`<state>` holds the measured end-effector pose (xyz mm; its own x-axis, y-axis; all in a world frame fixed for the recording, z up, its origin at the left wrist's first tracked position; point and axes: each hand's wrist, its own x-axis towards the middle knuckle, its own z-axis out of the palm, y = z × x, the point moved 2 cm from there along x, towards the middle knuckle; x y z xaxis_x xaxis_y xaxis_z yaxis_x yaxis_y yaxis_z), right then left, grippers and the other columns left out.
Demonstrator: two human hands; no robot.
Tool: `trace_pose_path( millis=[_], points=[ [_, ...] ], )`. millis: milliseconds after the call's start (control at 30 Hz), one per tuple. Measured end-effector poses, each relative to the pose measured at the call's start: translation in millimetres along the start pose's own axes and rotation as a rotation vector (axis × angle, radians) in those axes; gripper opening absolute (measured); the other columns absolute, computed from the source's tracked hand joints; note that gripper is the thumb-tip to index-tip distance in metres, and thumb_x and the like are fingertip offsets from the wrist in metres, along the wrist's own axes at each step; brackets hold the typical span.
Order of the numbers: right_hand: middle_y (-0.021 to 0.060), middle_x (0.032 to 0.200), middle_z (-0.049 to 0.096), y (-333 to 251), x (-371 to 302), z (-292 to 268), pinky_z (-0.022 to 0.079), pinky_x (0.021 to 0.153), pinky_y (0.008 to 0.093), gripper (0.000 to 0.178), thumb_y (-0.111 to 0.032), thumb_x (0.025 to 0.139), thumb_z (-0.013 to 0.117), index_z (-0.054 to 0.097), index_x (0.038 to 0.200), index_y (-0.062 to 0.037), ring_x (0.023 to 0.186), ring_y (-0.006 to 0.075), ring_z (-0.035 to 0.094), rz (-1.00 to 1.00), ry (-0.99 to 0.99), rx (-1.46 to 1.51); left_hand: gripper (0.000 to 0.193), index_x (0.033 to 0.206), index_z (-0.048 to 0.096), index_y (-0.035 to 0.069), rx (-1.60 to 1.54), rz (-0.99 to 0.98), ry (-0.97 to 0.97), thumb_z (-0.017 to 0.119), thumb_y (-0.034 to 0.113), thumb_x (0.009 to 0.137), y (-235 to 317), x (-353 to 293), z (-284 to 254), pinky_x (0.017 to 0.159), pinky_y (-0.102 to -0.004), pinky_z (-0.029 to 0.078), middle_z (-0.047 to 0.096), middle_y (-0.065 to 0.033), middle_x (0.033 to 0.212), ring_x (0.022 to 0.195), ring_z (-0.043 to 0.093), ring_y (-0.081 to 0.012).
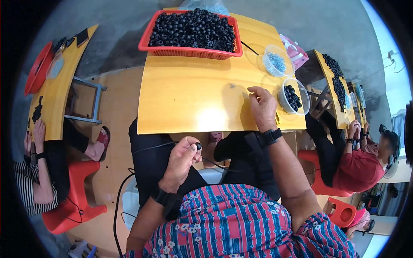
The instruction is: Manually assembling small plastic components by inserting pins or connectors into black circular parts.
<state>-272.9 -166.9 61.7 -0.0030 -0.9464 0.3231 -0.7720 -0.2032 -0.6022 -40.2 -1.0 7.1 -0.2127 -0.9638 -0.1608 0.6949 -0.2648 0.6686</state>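
Observation:
My left hand [181,161] is held above my lap, in front of the table's near edge. Its thumb and fingers pinch a small round black plastic part [198,146]. Over the right side of the yellow table [185,99], my right hand [263,108] has its index finger stretched out and the thumb apart beneath it; I see nothing in it. A tiny pile of clear, shiny bits [232,86] lies just left of those fingertips. Right beside this hand stands a clear round tub [306,101] holding black parts [292,98].
A red basket [189,52] heaped with similar black parts sits at the back. Another clear tub [267,64] holds small bluish pieces. A thin black stick [250,47] lies between them. People sit at side tables, left [73,64] and right [325,81]. A black cable [116,215] hangs beside me.

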Motion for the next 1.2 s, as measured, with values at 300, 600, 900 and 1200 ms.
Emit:
trace_pose_path(
  millis=[300, 600, 900, 1200],
  points=[
    [0.0165, 0.085, 0.064, -26.8, 15.6, 16.1, 0.051, 0.073, 0.0416, 0.022, -0.010, 0.080, 0.063, 0.069, 0.101, -0.0052, 0.078, 0.0345, 0.063, -0.099, -0.123, -0.111, 0.019, 0.100, 0.055, 0.009, 0.005, -0.023, 0.014, 0.057, 0.027, 0.098, 1.0, -0.6, 1.6, 0.073, -0.0258, 0.043, 0.051, 0.0017, 0.082, 0.073, 0.047, -0.0071],
    [0.0169, 0.086, 0.065, -29.9, 29.7, 23.7, 0.051, 0.075, 0.0433, 0.014, -0.014, 0.082, 0.061, 0.072, 0.084, -0.0052, 0.081, 0.0360, 0.063, -0.115, -0.154, -0.221, 0.018, 0.099, 0.054, 0.009, 0.011, -0.016, 0.009, 0.057, 0.027, 0.098, 1.1, 0.0, 1.4, 0.072, -0.0254, 0.042, 0.050, 0.0026, 0.082, 0.073, 0.047, -0.0066],
    [0.0157, 0.088, 0.067, -28.2, 31.6, 24.8, 0.052, 0.076, 0.0424, 0.015, -0.015, 0.082, 0.060, 0.072, 0.083, -0.0073, 0.082, 0.0349, 0.064, -0.133, -0.191, -0.248, 0.019, 0.098, 0.055, 0.010, 0.014, -0.020, 0.009, 0.058, 0.029, 0.097, 3.4, 0.5, 3.3, 0.072, -0.0259, 0.042, 0.050, 0.0027, 0.082, 0.073, 0.046, -0.0068],
    [0.0149, 0.087, 0.068, -33.5, 30.5, 25.4, 0.052, 0.075, 0.0432, 0.016, -0.016, 0.083, 0.059, 0.072, 0.083, -0.0066, 0.080, 0.0348, 0.065, -0.155, -0.192, -0.274, 0.020, 0.099, 0.055, 0.009, 0.020, -0.022, 0.015, 0.058, 0.029, 0.097, 2.4, -0.2, 1.1, 0.072, -0.0261, 0.042, 0.050, 0.0026, 0.081, 0.073, 0.046, -0.0069]
  ],
)
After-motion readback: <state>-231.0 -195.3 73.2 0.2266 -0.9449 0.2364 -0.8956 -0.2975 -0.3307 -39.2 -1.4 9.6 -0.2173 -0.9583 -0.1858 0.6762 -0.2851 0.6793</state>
